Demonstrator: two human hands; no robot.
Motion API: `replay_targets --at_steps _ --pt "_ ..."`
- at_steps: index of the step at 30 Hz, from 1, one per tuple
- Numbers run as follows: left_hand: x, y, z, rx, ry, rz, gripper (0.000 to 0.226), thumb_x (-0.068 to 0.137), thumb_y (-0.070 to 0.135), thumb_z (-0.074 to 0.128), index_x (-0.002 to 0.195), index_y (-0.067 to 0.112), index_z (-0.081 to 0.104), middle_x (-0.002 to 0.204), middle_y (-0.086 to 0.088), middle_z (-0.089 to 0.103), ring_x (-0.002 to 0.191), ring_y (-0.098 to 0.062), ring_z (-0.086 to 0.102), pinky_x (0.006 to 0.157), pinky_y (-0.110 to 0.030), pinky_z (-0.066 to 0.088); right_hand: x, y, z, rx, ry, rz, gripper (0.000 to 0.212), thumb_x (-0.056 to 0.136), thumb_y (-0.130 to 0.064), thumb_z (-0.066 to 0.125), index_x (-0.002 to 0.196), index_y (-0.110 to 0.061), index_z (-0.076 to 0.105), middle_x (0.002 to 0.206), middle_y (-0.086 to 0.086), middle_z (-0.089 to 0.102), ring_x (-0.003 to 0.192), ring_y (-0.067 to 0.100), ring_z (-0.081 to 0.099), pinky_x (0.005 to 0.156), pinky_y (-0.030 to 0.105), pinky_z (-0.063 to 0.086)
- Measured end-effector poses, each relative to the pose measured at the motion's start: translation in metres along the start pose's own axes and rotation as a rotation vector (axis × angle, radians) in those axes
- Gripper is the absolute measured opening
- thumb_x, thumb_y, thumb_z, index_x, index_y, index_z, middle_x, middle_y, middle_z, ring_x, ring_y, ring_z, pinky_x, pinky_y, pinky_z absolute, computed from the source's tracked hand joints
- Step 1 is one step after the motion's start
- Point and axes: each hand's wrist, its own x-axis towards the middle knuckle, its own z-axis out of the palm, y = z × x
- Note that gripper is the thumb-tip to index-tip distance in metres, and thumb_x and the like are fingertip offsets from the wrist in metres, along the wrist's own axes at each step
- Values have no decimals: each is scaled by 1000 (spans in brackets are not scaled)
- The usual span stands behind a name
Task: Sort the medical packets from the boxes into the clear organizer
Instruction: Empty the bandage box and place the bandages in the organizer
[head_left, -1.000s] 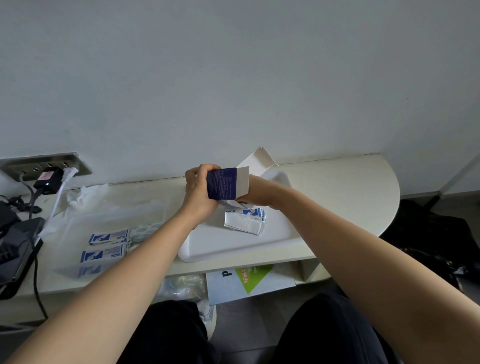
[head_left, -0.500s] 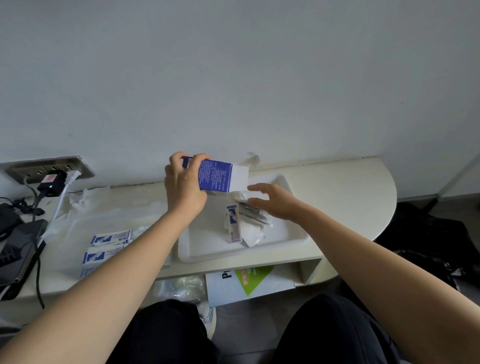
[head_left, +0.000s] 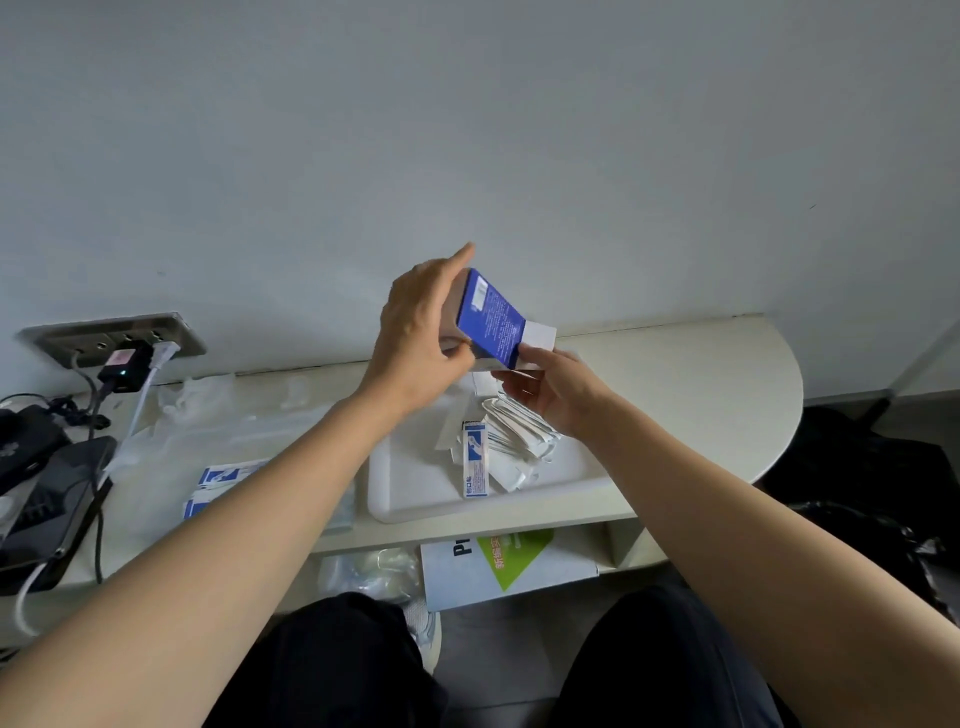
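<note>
Pale grey wall behind; cream desk (head_left: 727, 364) with a rounded right end runs along it.

Left hand (head_left: 415, 338): raised over the white tray (head_left: 410, 499), back of hand toward the camera. Thumb and lower fingers are curled round the left side of the blue box (head_left: 493, 322), gripping it. The index finger sticks up straight past the box's top corner. Forearm comes in from the near left on a diagonal.

Blue box: held in the air, tilted, blue end up and to the left, white end down and to the right.

Right hand (head_left: 556, 400): just below the box, palm turned up and inward, fingers bent. The thumb lies along the box's white lower end and touches it. Cannot tell whether it pinches the box or only rests against it. Forearm comes in from the near right.

Packets: a loose pile of packets (head_left: 519, 436) lies in the tray under the right hand. One blue-and-white packet (head_left: 475, 462) lies at the pile's left edge, long side running near to far.

Clear organizer (head_left: 234, 431): on the desk left of the tray, partly hidden by the left forearm. More blue-and-white packets (head_left: 223, 478) show at its near part; whether they are in it or on it cannot be told.

Far left: wall socket plate (head_left: 114, 338) with a black adapter (head_left: 124, 369) plugged in. On the lower shelf sits a white carton with a green patch (head_left: 498, 566).
</note>
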Motion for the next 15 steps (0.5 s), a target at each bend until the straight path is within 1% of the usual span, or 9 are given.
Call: replay_targets --at_steps 3,5,7,9,10,12,13,15 --pt "9 12 -2 -65 18 45 70 73 23 63 140 19 43 128 1 55 119 -19 44 103 -34 37 -1 2 -1 77 26 39 33 98 -8 46 129 3 48 98 18 65 78 23 69 61 27 56" --pt "16 16 -3 -56 35 97 57 74 30 63 130 20 56 124 2 58 117 -19 46 102 -32 37 -2 2 -2 128 12 60 34 98 -7 45 130 4 48 98 19 65 77 23 69 60 26 57" --pt "20 16 0 -46 38 119 47 75 40 64 118 21 66 124 0 59 118 -20 46 103 -24 34 -3 3 -3 148 5 79 34 98 -7 44 130 6 48 98 19 65 76 22 69 61 26 57" --pt "19 15 3 -65 21 63 47 73 52 64 110 23 70 124 1 58 121 -17 43 101 -15 29 -5 4 -4 118 10 88 33 98 -7 45 128 5 49 96 19 65 74 21 70 62 26 58" --pt "18 14 5 -69 25 28 50 71 57 64 108 24 70 122 2 58 120 -15 43 100 -15 29 -6 4 -4 106 9 86 31 98 -8 45 126 3 51 96 18 65 73 21 70 63 26 58" --pt "16 13 7 -71 93 -53 51 68 62 64 103 24 69 113 4 61 114 -14 47 97 -22 35 -7 3 -4 85 14 62 23 98 -8 46 119 -1 53 94 15 65 73 21 70 61 26 57" --pt "15 10 8 -92 136 -115 51 68 62 65 101 23 67 109 5 62 110 -15 50 95 -25 38 -8 0 -4 66 24 35 15 98 -8 47 111 -4 54 92 13 65 74 21 69 61 27 56" --pt "15 6 10 -219 185 -334 51 69 60 64 104 23 60 108 5 62 104 -14 54 90 -29 44 -13 -10 -2 16 23 -33 6 98 -10 49 98 -10 55 89 9 65 78 19 66 65 27 53"
